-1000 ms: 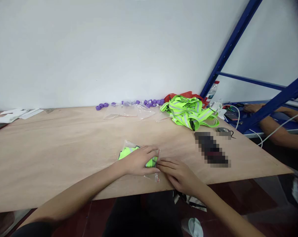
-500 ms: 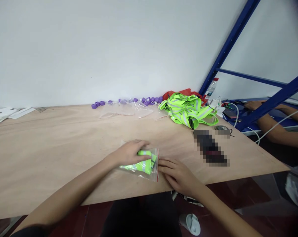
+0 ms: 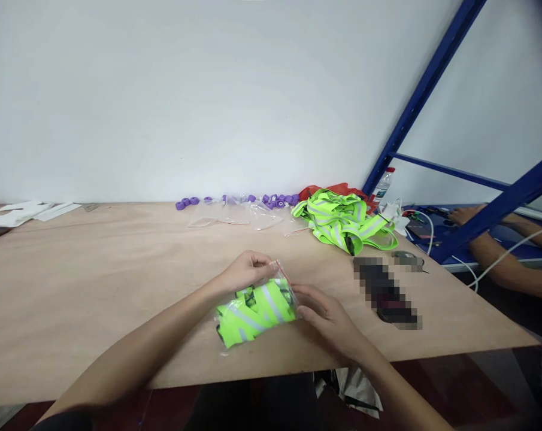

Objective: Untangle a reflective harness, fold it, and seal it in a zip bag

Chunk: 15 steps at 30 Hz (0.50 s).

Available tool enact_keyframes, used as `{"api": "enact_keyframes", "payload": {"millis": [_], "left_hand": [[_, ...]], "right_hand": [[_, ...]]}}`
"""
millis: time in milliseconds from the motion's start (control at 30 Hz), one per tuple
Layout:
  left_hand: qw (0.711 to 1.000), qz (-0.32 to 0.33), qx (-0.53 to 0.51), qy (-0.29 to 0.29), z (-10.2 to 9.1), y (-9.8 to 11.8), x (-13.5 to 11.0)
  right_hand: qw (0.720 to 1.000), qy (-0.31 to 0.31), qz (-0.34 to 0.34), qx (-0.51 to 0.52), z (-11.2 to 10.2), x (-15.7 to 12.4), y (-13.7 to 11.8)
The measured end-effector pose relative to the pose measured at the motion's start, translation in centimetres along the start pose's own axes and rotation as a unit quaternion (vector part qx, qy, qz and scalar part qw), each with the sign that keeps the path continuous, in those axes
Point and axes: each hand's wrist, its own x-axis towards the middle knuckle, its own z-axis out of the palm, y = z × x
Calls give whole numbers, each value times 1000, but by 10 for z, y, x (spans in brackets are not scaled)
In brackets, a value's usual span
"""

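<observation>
A clear zip bag [image 3: 277, 267] with a red line along its opening holds a folded neon-green reflective vest [image 3: 259, 317] with silver stripes. It lies tilted near the table's front edge. My left hand [image 3: 246, 273] is closed on the bag's upper corner, at the end of the red line. At the right edge, my right hand [image 3: 329, 320] pinches the bag between thumb and fingers. Both hands keep the opening side between them.
A heap of green reflective straps [image 3: 338, 221] lies at the back right of the wooden table [image 3: 118, 269], beside purple rolls [image 3: 271, 200] and flat clear bags [image 3: 221, 212]. A pixelated dark object [image 3: 387, 293] sits right. Beyond the blue frame [image 3: 414, 102] are another person's arms [image 3: 499, 257].
The bag has been turned over and tilted, showing the vest's broad striped side. My left hand has gone from lying over the bag to gripping its corner; my right hand now grips its edge.
</observation>
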Motion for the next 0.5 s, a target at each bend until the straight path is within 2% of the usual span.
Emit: {"api": "enact_keyframes", "payload": {"millis": [100, 200, 367, 500], "left_hand": [[991, 91, -1, 97, -2, 27, -3], [968, 193, 9, 158, -3, 42, -2], [929, 301, 40, 209, -4, 44, 3], [894, 374, 88, 228, -1, 52, 5]], "right_hand": [[996, 59, -40, 50, -10, 18, -14], [988, 96, -123, 9, -21, 36, -32], [967, 83, -229, -71, -29, 49, -54], [967, 55, -234, -81, -33, 50, -68]]}}
